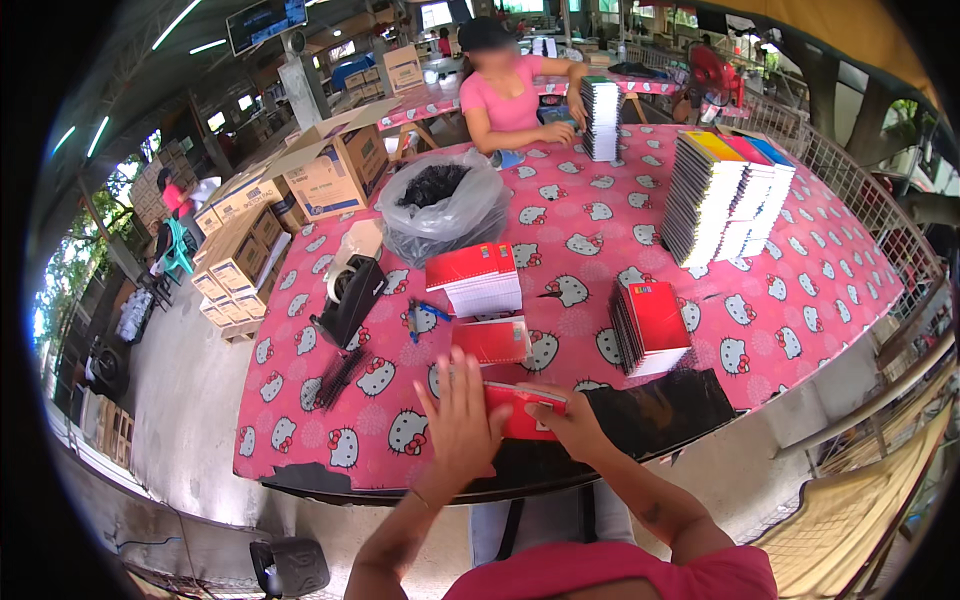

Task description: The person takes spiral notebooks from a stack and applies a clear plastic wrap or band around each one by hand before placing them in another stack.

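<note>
A red-covered notebook (522, 412) lies at the table's near edge, partly on a black patch. My right hand (572, 425) grips its right end, thumb on the cover. My left hand (462, 412) is flat with fingers stretched out, its thumb side against the notebook's left end. Just beyond lies a low stack of red notebooks (490, 341), with a taller red-covered stack (475, 280) behind it. To the right stands a spiral-bound red notebook stack (650, 328). Thin black binding coils (343, 380) lie left of my left hand.
A black tape dispenser (350, 302), blue pens (424, 314) and a plastic bag (443, 212) with black contents stand at left. Tall notebook stacks (722, 200) rise at far right. Across the table a person (510, 95) handles another stack (601, 120). Cartons (335, 165) stand beyond the left edge.
</note>
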The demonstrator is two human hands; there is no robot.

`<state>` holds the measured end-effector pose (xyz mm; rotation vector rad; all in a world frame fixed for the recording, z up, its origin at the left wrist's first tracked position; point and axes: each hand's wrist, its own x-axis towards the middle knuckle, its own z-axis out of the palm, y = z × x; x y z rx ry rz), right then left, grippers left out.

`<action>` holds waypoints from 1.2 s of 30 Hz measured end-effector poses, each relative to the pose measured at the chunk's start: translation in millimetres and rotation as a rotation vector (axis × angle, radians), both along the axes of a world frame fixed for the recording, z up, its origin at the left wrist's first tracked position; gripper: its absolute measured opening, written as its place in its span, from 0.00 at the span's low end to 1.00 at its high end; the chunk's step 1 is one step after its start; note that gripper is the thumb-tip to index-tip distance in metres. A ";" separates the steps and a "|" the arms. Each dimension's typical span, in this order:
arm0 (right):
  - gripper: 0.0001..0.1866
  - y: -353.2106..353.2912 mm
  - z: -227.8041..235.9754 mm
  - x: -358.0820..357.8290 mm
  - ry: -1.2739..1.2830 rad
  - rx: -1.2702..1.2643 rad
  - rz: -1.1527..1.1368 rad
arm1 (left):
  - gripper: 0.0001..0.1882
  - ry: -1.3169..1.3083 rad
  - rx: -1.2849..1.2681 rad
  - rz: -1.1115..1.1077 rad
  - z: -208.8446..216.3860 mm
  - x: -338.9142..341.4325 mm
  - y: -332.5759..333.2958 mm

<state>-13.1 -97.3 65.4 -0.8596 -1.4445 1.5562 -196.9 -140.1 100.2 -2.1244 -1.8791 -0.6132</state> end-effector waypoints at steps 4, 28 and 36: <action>0.19 2.2 -3.3 7.5 0.089 -0.036 -0.028 | 0.41 0.107 -0.082 -0.059 -16.8 6.9 -14.9; 0.17 10.2 -2.7 -9.0 -0.080 0.249 -0.045 | 0.40 -0.024 0.073 -0.109 -54.8 17.7 -26.9; 0.16 30.7 -58.1 -10.4 -0.099 0.314 0.159 | 0.36 0.005 -0.609 -0.202 5.2 -19.8 7.8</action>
